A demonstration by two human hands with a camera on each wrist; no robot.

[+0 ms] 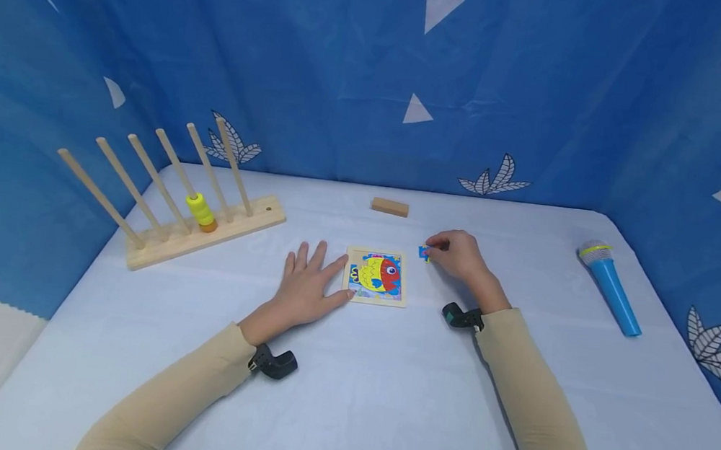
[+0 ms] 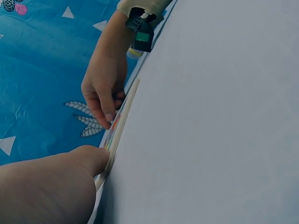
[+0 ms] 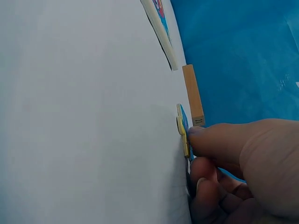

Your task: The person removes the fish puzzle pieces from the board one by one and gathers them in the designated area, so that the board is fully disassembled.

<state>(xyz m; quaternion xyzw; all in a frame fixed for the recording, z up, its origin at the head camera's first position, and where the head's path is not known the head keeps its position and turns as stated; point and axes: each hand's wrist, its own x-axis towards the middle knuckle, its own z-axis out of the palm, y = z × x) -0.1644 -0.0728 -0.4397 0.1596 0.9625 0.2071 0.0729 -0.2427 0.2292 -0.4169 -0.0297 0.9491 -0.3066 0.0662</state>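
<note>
A square wooden jigsaw puzzle (image 1: 376,277) with a red and yellow fish picture lies on the table, its light frame (image 3: 161,39) partly showing in the right wrist view. My left hand (image 1: 307,289) rests with spread fingers at the frame's left side, thumb and fingertip touching its edge. To the right of the puzzle, my right hand (image 1: 458,256) pinches a small blue puzzle piece (image 1: 424,253) at the tabletop. Seen from the right wrist, the thumb (image 3: 219,140) lies over the piece's (image 3: 183,133) blue face, and yellow shows along its edge. The remaining right fingers curl beneath.
Behind the puzzle lies a small wooden block (image 1: 390,207). A wooden peg stand (image 1: 203,235) with tall rods and yellow rings (image 1: 200,209) on one rod stands at the left. On the right side lies a blue toy microphone (image 1: 611,289). Blue curtains border the table.
</note>
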